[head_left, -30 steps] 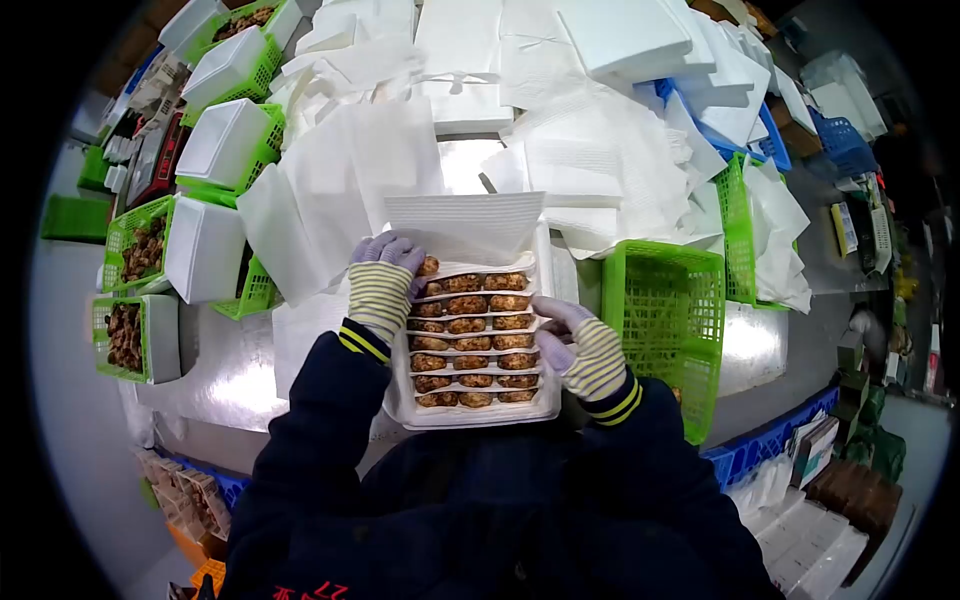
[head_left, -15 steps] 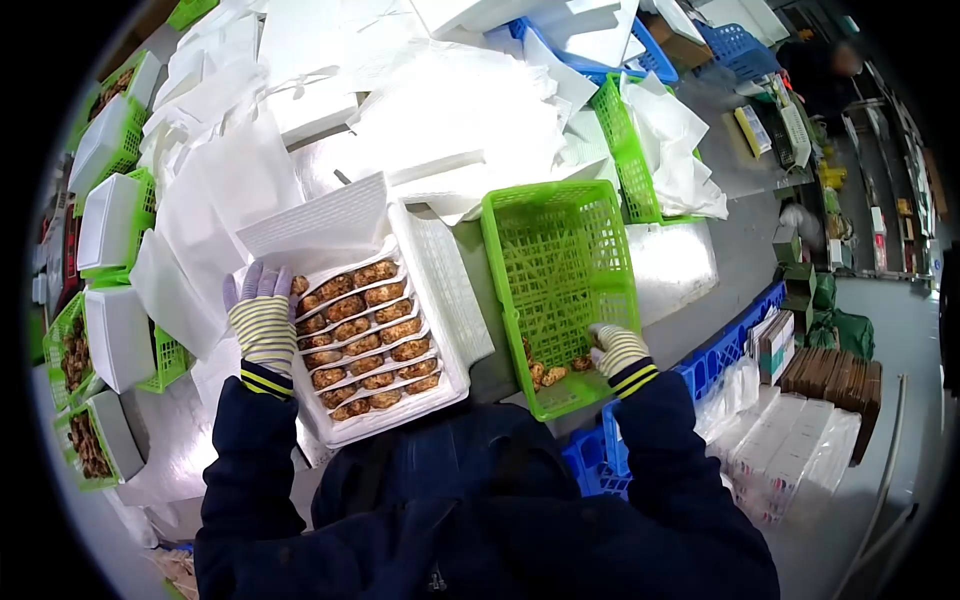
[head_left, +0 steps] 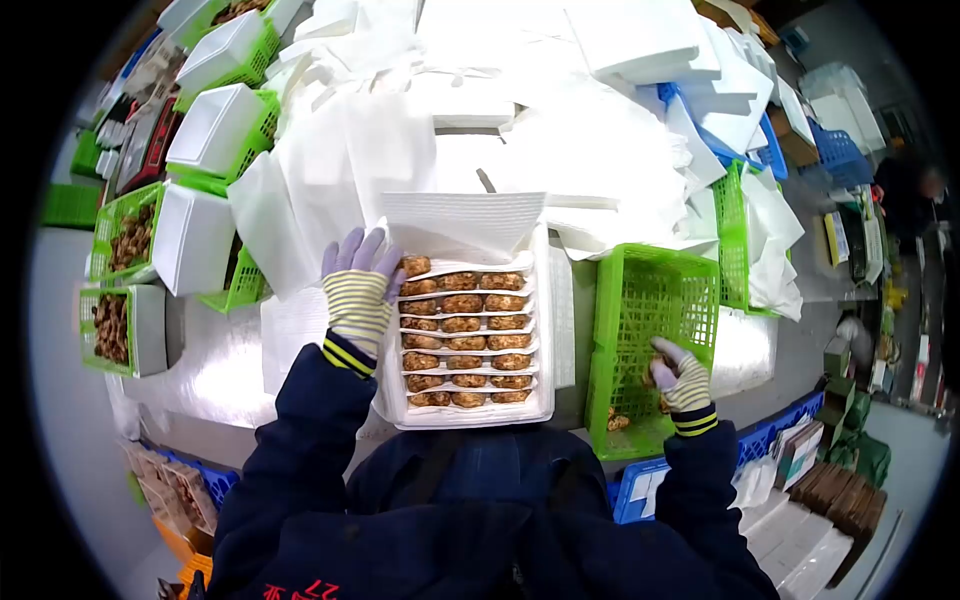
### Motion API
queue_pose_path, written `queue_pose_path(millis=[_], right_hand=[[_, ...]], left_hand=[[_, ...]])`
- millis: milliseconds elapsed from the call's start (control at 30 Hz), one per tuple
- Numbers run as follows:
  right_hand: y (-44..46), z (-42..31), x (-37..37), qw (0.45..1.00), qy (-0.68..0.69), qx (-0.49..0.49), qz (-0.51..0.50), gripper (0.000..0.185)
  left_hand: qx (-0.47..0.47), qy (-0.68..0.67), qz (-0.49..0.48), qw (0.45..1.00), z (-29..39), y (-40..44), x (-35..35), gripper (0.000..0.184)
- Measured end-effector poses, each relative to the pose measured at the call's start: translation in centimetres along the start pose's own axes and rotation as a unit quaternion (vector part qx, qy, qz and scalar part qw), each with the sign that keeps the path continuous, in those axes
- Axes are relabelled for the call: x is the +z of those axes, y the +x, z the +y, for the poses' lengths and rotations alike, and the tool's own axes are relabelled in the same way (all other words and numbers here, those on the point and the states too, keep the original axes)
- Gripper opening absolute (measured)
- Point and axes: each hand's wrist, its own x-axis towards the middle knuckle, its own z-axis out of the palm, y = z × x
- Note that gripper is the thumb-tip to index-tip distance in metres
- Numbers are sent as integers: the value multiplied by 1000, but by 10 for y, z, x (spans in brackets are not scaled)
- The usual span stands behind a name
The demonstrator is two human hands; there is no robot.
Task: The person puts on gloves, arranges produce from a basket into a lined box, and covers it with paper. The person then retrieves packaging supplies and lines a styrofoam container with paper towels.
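A white foam box [head_left: 546, 350] stands in front of me, with rows of brown, knobbly pieces [head_left: 462, 325] parted by white sheets. At its upper left lies a single brown piece [head_left: 416, 266]. Beside that corner is my left hand [head_left: 358, 275], gloved, its fingers spread and holding nothing. My right hand [head_left: 683, 377], also gloved, is over the lower right part of a green basket [head_left: 655, 300]; its fingers are curled around something brown, partly hidden. A few brown pieces [head_left: 618, 421] lie at the bottom of this basket.
White sheets [head_left: 600, 150] and foam lids cover the back of the table. Green baskets [head_left: 125, 240] of brown pieces and white boxes [head_left: 193, 240] line the left. Another green basket [head_left: 735, 235] holds white sheets. A person [head_left: 908, 195] is at the far right.
My right hand has gone from the foam box into the green basket and now closes round something there. My left hand has opened beside the box. The view turned right, then back.
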Motion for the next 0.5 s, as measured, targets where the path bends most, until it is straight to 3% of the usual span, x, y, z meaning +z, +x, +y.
queue_pose_path(millis=[67,100,133,167,200,267,300,367,433,500], right_hand=[[16,-71,31,989,126,-80,-2,26],[28,-99,48,991,56,-117,-19,26],[38,-122,80,975,199,-94,-36,28],[58,-129,99,978,67,-188,-67,30],[67,-158,116,977,7,-170,-132,29],[97,-158,168,960,32,-198,-193,31],[111,-160,185,937,-83,-287,-181,32],[123,-160,209,935,-70,-284,-199,28],[134,-149,219,943,-100,-224,-223,28],[140,-155,215,910,-269,-232,-214,25]], left_hand=[[-30,66,-72,995,1,-6,9,34],[-63,75,-131,987,6,-4,8,34],[-100,73,-177,976,12,1,5,32],[-136,71,-223,963,17,5,1,31],[-152,75,-243,955,18,5,3,31],[-186,65,-278,940,23,14,-7,33],[-210,40,-298,930,24,19,-11,34],[-233,21,-304,923,21,17,-10,35],[-299,-134,-280,902,12,8,6,35],[-289,-195,-220,911,14,3,9,34]])
